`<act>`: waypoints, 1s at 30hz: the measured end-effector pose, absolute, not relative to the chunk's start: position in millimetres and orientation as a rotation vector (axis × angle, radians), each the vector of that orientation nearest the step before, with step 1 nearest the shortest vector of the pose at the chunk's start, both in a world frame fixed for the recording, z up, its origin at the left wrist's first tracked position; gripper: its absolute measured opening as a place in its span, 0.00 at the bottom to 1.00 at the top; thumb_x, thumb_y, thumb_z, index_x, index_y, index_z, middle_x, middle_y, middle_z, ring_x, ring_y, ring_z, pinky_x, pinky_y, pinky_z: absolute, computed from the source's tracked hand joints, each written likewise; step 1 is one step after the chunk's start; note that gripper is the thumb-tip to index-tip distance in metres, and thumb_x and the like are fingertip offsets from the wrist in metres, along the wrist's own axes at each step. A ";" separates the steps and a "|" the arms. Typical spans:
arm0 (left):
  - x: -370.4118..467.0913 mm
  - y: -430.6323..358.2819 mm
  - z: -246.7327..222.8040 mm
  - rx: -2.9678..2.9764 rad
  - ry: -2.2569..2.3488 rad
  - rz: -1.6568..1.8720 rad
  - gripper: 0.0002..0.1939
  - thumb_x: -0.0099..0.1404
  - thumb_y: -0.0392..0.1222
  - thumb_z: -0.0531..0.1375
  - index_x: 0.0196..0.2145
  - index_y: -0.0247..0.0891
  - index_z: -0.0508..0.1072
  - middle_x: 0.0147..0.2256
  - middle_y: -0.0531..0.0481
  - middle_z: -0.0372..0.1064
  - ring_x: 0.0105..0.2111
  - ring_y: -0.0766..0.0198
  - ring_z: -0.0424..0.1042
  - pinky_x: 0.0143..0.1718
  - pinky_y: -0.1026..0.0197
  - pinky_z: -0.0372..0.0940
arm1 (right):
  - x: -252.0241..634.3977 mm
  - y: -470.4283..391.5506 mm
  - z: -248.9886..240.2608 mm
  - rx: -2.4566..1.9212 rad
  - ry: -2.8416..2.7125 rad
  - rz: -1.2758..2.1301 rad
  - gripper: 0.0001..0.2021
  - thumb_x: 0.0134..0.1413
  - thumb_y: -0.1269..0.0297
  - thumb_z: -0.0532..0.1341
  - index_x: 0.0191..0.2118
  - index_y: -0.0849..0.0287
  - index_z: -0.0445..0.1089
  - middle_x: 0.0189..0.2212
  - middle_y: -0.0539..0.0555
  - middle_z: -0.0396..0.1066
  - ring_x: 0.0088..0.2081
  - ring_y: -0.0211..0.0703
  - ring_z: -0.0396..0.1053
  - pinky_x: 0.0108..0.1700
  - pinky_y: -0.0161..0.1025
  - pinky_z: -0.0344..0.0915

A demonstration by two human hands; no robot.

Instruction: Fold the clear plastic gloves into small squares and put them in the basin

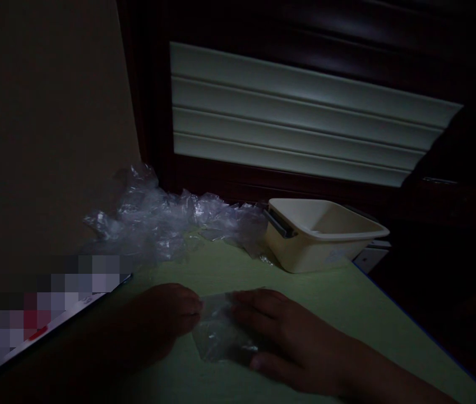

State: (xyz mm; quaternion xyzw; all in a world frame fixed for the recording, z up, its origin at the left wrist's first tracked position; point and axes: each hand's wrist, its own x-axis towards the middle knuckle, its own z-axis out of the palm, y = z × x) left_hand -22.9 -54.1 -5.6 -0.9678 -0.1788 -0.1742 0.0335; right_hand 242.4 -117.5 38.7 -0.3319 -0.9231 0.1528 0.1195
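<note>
A small clear plastic bag (217, 331) lies on the green tabletop (221, 264) between my two hands. At its left edge, my left hand (166, 314) has its fingers curled together and closed on the bag's border. My right hand (292, 342) rests over the bag's right side, palm down, fingers stretched out and thumb apart. Deep shadow hides part of my left hand and its thumb.
Crumpled clear plastic bags (149, 219) are heaped along the back and left of the table. A cream plastic bin (313, 252) with dark handles stands at the back right edge. A pixelated flat object (65, 308) lies at left. Behind is a dark-framed slatted panel (288, 118).
</note>
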 end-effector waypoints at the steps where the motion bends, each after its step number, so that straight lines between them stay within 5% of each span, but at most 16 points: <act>1: -23.5 -53.4 -7.1 -2.966 -0.494 -0.537 0.19 0.51 0.23 0.54 0.38 0.39 0.73 0.40 0.52 0.75 0.41 0.60 0.72 0.47 0.61 0.63 | 239.7 -115.8 42.1 -0.969 -2.700 0.429 0.28 0.62 0.53 0.53 0.61 0.65 0.58 0.59 0.67 0.60 0.59 0.54 0.57 0.59 0.49 0.54; 8: -25.7 -54.1 -11.0 -2.880 -0.452 -0.536 0.17 0.55 0.25 0.53 0.39 0.37 0.73 0.38 0.49 0.76 0.38 0.59 0.74 0.42 0.60 0.64 | 208.1 -108.8 53.7 -0.953 -2.760 0.494 0.31 0.62 0.51 0.53 0.63 0.70 0.55 0.61 0.68 0.57 0.60 0.57 0.57 0.60 0.49 0.53; 12: -24.3 -57.3 -8.1 -2.853 -0.469 -0.602 0.18 0.54 0.24 0.52 0.38 0.37 0.74 0.40 0.49 0.76 0.40 0.61 0.75 0.41 0.62 0.65 | 202.6 -111.7 44.8 -1.019 -2.760 0.632 0.38 0.61 0.47 0.52 0.65 0.73 0.49 0.64 0.72 0.48 0.64 0.59 0.48 0.64 0.52 0.46; 21: -28.3 -54.1 -14.4 -2.900 -0.468 -0.600 0.15 0.54 0.23 0.52 0.34 0.38 0.73 0.40 0.49 0.76 0.40 0.59 0.75 0.39 0.59 0.67 | 265.8 -127.0 49.4 -1.443 -2.671 0.752 0.35 0.62 0.47 0.50 0.66 0.67 0.47 0.66 0.65 0.41 0.66 0.58 0.41 0.65 0.56 0.41; 25: -27.4 -52.6 -14.9 -2.873 -0.483 -0.599 0.15 0.54 0.23 0.52 0.33 0.37 0.73 0.38 0.48 0.75 0.37 0.59 0.74 0.37 0.59 0.67 | 286.4 -120.9 43.1 -1.475 -2.432 0.762 0.26 0.66 0.51 0.47 0.63 0.60 0.57 0.64 0.61 0.54 0.62 0.54 0.54 0.62 0.52 0.51; 30: -22.0 -50.3 -11.4 -2.905 -0.475 -0.627 0.13 0.59 0.23 0.53 0.30 0.37 0.72 0.34 0.49 0.73 0.34 0.62 0.70 0.34 0.62 0.65 | 266.1 -91.5 38.0 -1.303 -2.391 0.583 0.16 0.61 0.65 0.58 0.53 0.60 0.67 0.50 0.61 0.69 0.50 0.48 0.67 0.53 0.45 0.63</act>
